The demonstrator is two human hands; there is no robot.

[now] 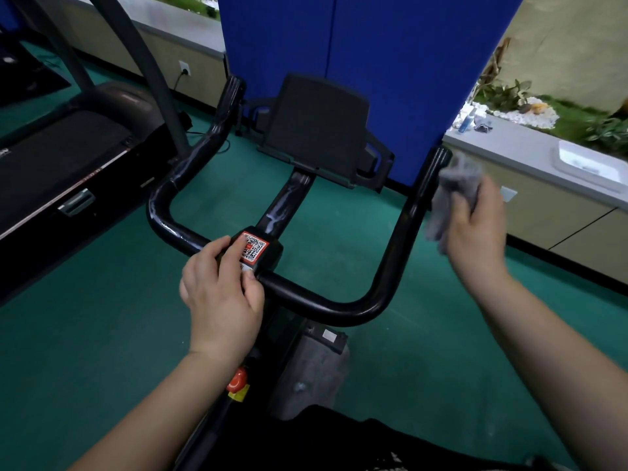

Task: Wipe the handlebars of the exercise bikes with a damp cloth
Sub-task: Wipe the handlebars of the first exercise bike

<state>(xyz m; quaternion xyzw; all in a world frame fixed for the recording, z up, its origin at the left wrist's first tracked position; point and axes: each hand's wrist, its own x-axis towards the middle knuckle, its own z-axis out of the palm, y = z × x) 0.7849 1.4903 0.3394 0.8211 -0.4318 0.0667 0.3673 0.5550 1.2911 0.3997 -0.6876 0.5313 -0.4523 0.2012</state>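
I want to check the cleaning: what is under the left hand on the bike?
The left hand rests on the black handlebar, with fingers on the clamp block beside the red QR sticker. The bar surface under the palm is covered.

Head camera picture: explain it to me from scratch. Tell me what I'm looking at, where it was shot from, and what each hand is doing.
The one picture comes from a camera worn on a person's head, looking forward and down, so the two bare arms reaching in from the bottom are the wearer's own. In front of them is an exercise bike, seen from the rider's side: black U-shaped handlebars with a dark tablet holder on the centre stem. The left hand rests on the crossbar, fingers touching the red-bordered code sticker. The right hand grips a bunched grey cloth just beside the handlebars' right arm; the blur hides whether it touches. A treadmill stands at left, a blue panel behind, and a grey counter with a white tray at right.
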